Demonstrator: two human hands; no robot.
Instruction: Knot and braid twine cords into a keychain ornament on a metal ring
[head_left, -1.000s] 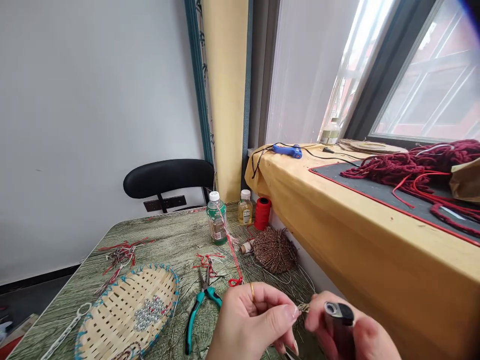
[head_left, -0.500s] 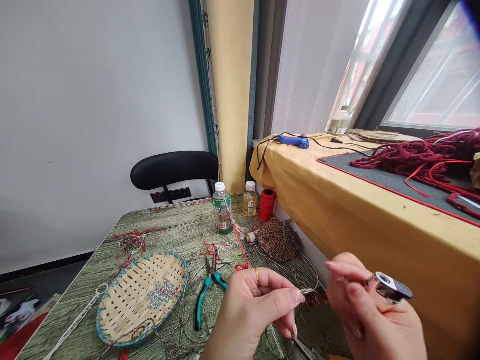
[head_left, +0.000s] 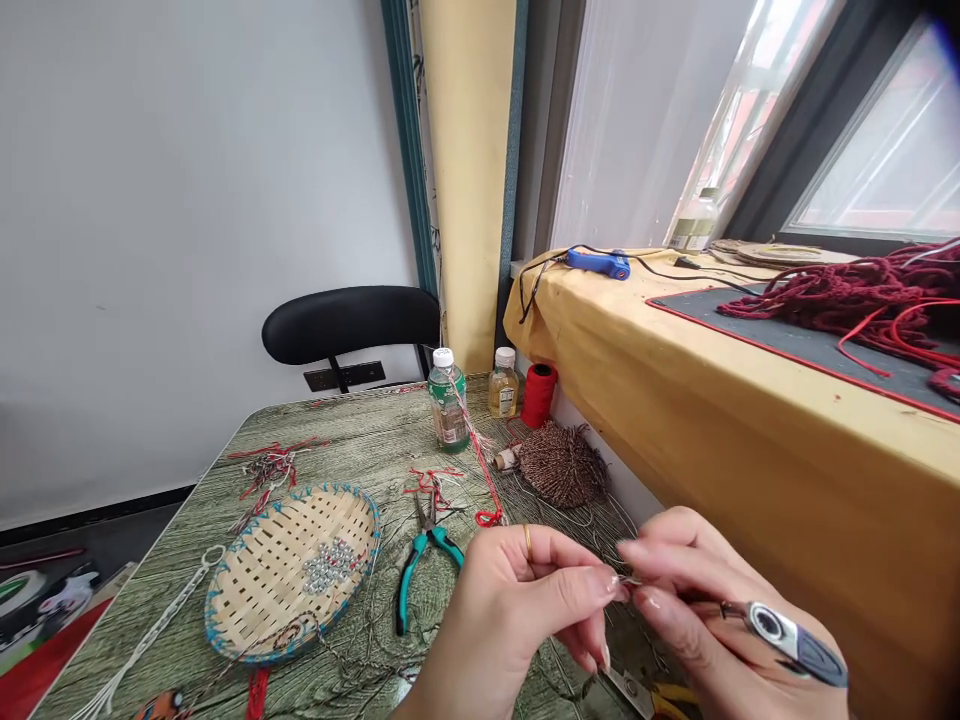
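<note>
L hand (head_left: 517,600): thumb + forefinger pinched on thin cord (head_left: 628,582). R hand (head_left: 712,640): grasping lighter (head_left: 799,645), lodged along the palm, metal end exposed; thumb + forefinger tips brought up to the cord, contact not confirmed, fingers block my view. Cord loc.: in the short gap btwn both sets of fingertips, above table (head_left: 360,435).

My assessment, step in hand: fine fingertip work on the cord. For good qual., I'd anchor w/ L, hold the pinch near the worked spot, and let R tips do the small adj. Lighter should sit firm in the palm, metal end clear of fibres + skin; a loose grip there may spoil R precision. I'd tilt the wrists a bit so the work shows; approx. half is hidden from me.

Just below L fingertips: cutting tool (head_left: 626,690), yellow handle partly under R hand; whether L touches it, can't tell. Rec. watch the blades.

Further out: pliers (head_left: 406,585), handles spread, L of the hands; woven basket (head_left: 255,590) w/ silver beads (head_left: 330,568). Beyond: brown cord bundle (head_left: 562,465), red spool (head_left: 538,396).
</note>
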